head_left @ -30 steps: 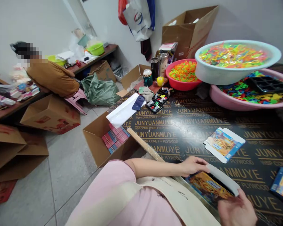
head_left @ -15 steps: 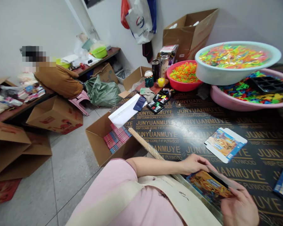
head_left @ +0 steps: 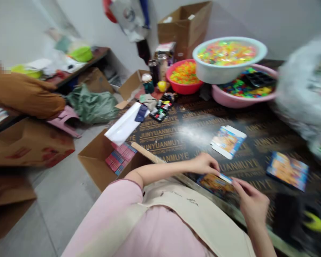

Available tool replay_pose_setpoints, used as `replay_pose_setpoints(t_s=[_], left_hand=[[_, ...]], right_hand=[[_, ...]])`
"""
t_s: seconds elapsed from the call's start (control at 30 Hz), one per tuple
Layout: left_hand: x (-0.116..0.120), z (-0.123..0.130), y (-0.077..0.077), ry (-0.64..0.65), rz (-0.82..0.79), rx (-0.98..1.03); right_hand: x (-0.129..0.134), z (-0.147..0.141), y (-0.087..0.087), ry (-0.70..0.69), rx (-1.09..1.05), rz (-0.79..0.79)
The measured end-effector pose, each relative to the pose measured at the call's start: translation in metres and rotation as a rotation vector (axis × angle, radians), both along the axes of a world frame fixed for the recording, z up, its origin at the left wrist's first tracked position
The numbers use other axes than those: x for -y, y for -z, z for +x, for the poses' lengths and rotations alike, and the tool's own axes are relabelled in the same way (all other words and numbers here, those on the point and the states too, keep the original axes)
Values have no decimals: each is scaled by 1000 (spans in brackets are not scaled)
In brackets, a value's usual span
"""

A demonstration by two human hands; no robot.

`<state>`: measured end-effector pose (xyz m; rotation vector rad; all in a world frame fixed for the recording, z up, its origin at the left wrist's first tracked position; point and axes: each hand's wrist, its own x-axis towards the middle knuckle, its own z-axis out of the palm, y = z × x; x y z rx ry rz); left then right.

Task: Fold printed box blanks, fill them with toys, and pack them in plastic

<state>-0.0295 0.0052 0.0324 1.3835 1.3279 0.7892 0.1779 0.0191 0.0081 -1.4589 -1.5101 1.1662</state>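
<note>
Close to my body at the table's front edge, a printed orange-and-blue box [head_left: 216,184] is held upright between both hands. My left hand [head_left: 204,164] pinches the left end of its top edge. My right hand [head_left: 253,198] grips the right end with thumb and fingers. A narrow white and blue flap shows along the top between the fingertips. Beyond my hands a flat printed carton [head_left: 228,141] with white flaps lies on the dark table [head_left: 187,139]. Another printed box [head_left: 288,170] lies to the right of my right hand.
Tubs of colourful pieces, a red one [head_left: 186,78], a white one [head_left: 216,71] and a pink one [head_left: 230,96], stand at the back. A carton [head_left: 93,160] with pink packs is at the left. A plastic bag [head_left: 307,82] bulges at right. A person in brown [head_left: 24,92] sits far left.
The view has swung to the right, bringing the plastic bag and more of the right side into sight. My hands have come closer together on the box's top edge, where a narrow flap now shows.
</note>
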Motion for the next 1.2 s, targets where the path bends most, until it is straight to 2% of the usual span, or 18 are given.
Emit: replay_pose_setpoints(t_s=[0.07,0.17,0.33,0.43,0.57,0.63,0.67,0.7,0.8,0.83,0.87,0.93,1.0,1.1,1.2], left_hand=[[0,-3,-2,-1,21,-12],[3,-6,4,-22,170,-85],[19,-13,22,60,490,-178],[27,-12,26,82,587,-298],[23,5,22,182,584,-533],[18,13,19,248,580,-580],[15,16,18,263,591,-578],[11,17,17,259,611,-567],[-1,16,20,180,694,-534],[-5,16,22,155,719,-534],[-8,16,25,141,742,-540],[-13,20,31,145,789,-561],[-14,25,37,160,851,-585],[-13,32,43,150,945,-598],[-12,32,46,143,978,-588]], right_hand=[[-5,-1,-6,-50,-8,-12],[-10,-3,-10,-118,-38,23],[-13,7,0,-226,-105,86],[-6,15,12,-311,-104,253],[5,16,24,-361,-20,508],[10,23,23,-322,84,574],[12,32,21,-255,147,588],[14,45,18,-146,210,593],[20,100,14,312,378,549],[21,120,14,433,424,515],[23,139,16,497,467,468],[23,167,23,490,528,353],[20,180,29,390,542,250],[12,181,32,283,498,186],[9,174,29,302,448,217]])
